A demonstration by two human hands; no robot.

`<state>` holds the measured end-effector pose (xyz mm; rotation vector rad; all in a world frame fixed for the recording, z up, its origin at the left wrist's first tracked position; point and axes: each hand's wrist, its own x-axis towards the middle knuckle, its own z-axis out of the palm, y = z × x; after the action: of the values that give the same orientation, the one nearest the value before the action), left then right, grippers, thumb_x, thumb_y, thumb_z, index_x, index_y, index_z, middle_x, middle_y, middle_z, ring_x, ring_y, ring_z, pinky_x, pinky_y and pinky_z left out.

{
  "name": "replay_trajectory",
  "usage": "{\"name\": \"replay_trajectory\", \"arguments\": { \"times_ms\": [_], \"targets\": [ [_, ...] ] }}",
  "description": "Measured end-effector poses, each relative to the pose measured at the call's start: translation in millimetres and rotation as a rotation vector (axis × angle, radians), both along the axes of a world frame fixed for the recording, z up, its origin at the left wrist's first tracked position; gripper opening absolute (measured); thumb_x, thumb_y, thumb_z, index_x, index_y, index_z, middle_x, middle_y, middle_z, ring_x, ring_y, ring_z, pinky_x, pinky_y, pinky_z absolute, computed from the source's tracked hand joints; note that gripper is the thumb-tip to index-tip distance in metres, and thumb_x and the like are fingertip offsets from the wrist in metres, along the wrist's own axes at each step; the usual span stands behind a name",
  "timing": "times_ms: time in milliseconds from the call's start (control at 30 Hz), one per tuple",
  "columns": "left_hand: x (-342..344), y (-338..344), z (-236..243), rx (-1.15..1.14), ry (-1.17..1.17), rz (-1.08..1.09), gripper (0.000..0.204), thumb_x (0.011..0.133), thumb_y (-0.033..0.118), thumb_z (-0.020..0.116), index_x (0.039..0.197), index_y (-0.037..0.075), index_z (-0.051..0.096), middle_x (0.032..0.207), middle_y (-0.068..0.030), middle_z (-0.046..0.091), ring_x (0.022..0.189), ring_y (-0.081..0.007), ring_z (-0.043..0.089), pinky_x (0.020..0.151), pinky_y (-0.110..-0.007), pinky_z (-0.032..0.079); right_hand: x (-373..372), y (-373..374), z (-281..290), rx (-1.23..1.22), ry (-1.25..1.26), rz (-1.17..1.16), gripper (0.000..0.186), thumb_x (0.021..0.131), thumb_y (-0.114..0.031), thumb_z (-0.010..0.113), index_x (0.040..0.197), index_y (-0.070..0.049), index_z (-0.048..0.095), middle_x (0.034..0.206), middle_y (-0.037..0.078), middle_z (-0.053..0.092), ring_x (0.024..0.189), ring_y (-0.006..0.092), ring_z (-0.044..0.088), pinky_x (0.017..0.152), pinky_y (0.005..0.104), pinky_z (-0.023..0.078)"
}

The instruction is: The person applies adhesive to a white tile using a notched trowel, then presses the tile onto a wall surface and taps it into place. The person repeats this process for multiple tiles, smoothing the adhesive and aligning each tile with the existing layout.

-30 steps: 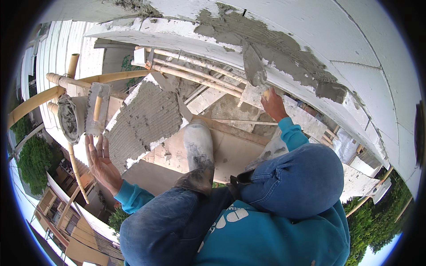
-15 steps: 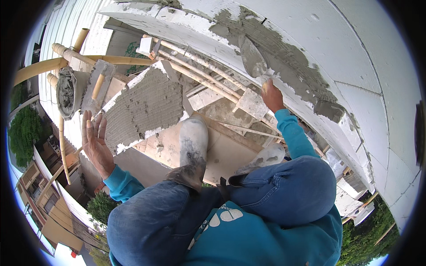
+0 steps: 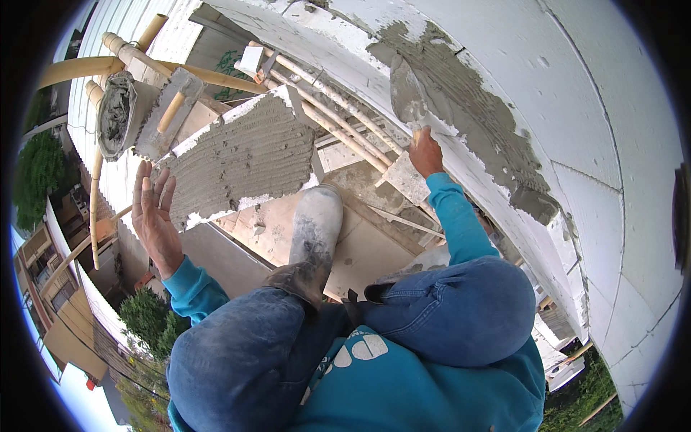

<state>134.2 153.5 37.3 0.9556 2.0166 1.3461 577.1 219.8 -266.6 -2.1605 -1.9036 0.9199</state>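
Observation:
My right hand (image 3: 426, 153) is closed around the handle of a pointed trowel (image 3: 408, 92). The trowel's mortar-smeared blade lies at the near edge of a white block wall, against a strip of grey mortar (image 3: 479, 101) spread along the wall top. My left hand (image 3: 156, 223) is raised with fingers apart, holding nothing. It is beside the left end of a white block (image 3: 237, 155) whose face is coated with ridged mortar; whether they touch I cannot tell. Beyond that hand, a notched trowel (image 3: 173, 108) with a wooden handle rests beside a mortar-filled bucket (image 3: 119, 119).
Bamboo poles (image 3: 338, 122) run below the wall, and more poles (image 3: 79, 70) cross at the far left. My dusty boot (image 3: 317, 223) stands on a board platform (image 3: 374, 248). A drop with roofs and trees (image 3: 39, 169) shows at the left.
My view has turned slightly, shifting the scene. The trowel in my right hand has moved left along the mortar strip toward the wall's near edge. My left hand stays raised and open.

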Motion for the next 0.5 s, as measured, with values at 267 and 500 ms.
{"name": "replay_trajectory", "arguments": {
  "times_ms": [267,500],
  "targets": [
    [-3,0,2,-0.030,-0.019,0.037,0.064,0.099,0.039,0.054,0.143,-0.005,0.042,0.147,-0.0225,0.043,0.128,-0.0353,0.052,0.106,-0.043,0.046,-35,-10,13,-0.019,0.101,0.137,0.046,0.088,-0.020,0.064,0.119,0.003,0.040,0.091,0.032,0.065,0.085,0.0493,0.065,0.075,0.0561,0.051],
    [-9,9,0,0.015,0.005,0.053,0.063,0.098,0.039,0.057,0.140,-0.005,0.046,0.143,-0.0226,0.047,0.122,-0.0334,0.057,0.103,-0.042,0.049,-32,45,-3,-0.014,-0.050,0.166,0.058,0.091,-0.018,0.060,0.133,0.010,0.033,0.099,0.033,0.065,0.090,0.0480,0.064,0.079,0.0544,0.050]
  ]
}}
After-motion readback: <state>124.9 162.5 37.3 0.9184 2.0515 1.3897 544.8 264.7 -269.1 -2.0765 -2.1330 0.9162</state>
